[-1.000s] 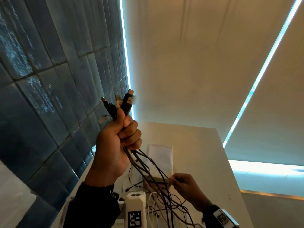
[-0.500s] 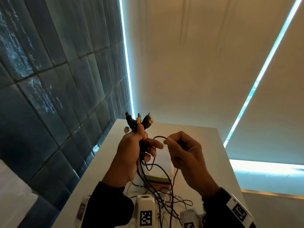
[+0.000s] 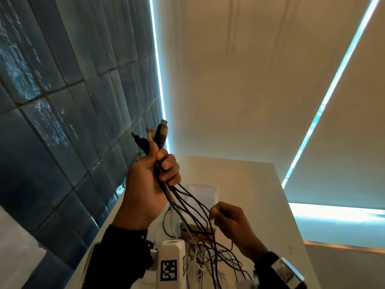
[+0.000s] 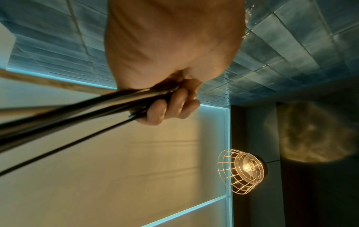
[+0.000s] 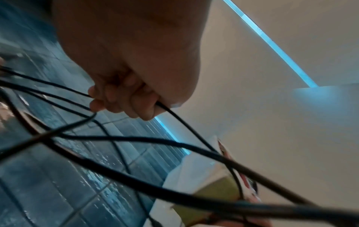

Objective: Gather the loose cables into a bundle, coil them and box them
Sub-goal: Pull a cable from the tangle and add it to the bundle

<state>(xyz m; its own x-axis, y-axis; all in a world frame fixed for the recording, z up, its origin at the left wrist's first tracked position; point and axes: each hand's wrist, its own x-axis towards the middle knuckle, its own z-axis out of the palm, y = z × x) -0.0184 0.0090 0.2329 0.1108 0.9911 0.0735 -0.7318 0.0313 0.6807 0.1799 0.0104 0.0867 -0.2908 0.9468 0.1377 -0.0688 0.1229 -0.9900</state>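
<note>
Gripping the cables just below their plugs, the left hand has all its fingers curled tight round the gathered strands, the plugs standing up past the thumb. The right hand sits lower and to the far side of the hanging strands, fingertips pinched on a thin dark strand while its other fingers curl round another that trails out past the little finger.

Below both sets of fingers the strands fan apart and drop into a loose tangle on the white table; dark and white leads cross each other there. That tangle looks like the main risk: drawing the pinched strand through could tighten a crossing into a knot, or drag neighbouring leads sideways. Under the right fingertips the strands also lie over the box, whose flap stands open behind; a loop snagging its edge could tip or shift it. The left grip bunches several plugs of different thickness, so a thin lead might slip down out of the fist if pulled from below.

For room, the tiled wall runs close on the outer side of the left knuckles, leaving little swing that way. Beyond the right fingers the tabletop is bare toward its far edge and right edge, which seems the easier side for sweeping out coils. Wrist-worn devices crowd the near side.
</note>
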